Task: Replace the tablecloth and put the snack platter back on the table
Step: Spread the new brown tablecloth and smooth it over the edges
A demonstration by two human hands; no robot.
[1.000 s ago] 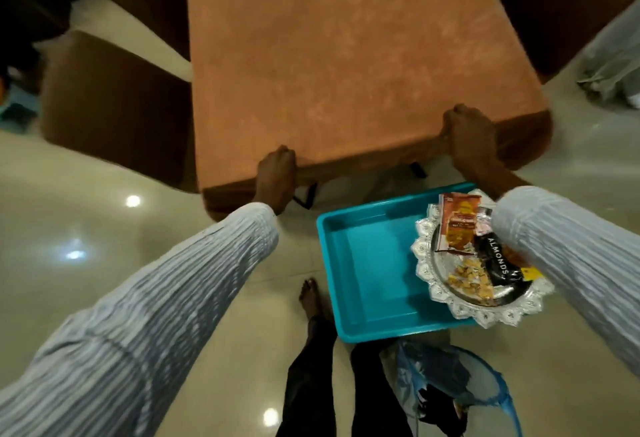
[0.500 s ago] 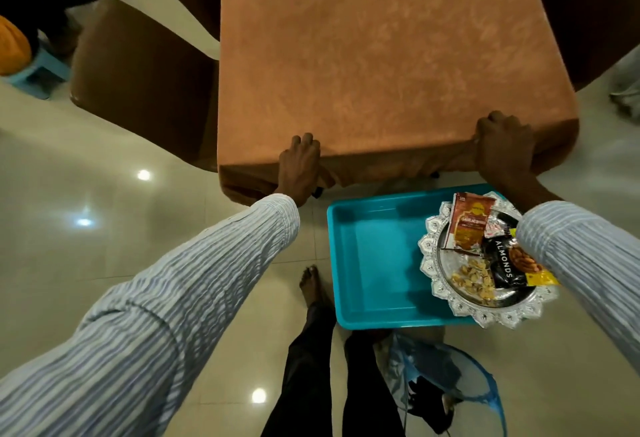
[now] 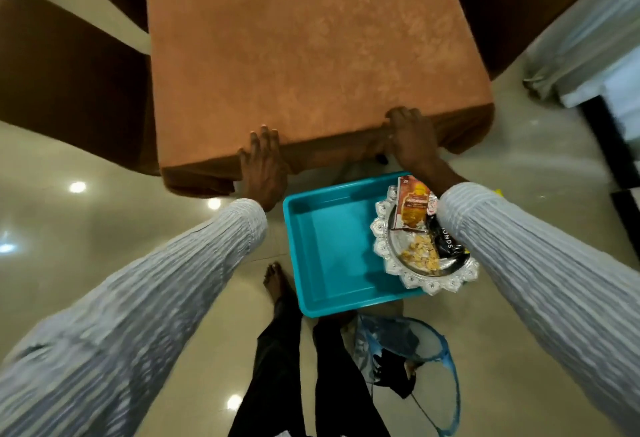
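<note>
the orange cloth (image 3: 311, 45) is spread over the worktop at the top of the frame. since a second ago the left hand (image 3: 261, 166) has been uncurled and is now laid flat, fingers straight, on the near edge; the right hand (image 3: 412, 135) still grips the hem right of it. the cloth seems nearly settled. the platter (image 3: 420, 246) waits in the teal tray (image 3: 329, 246) below, at centre, unlifted.
</note>
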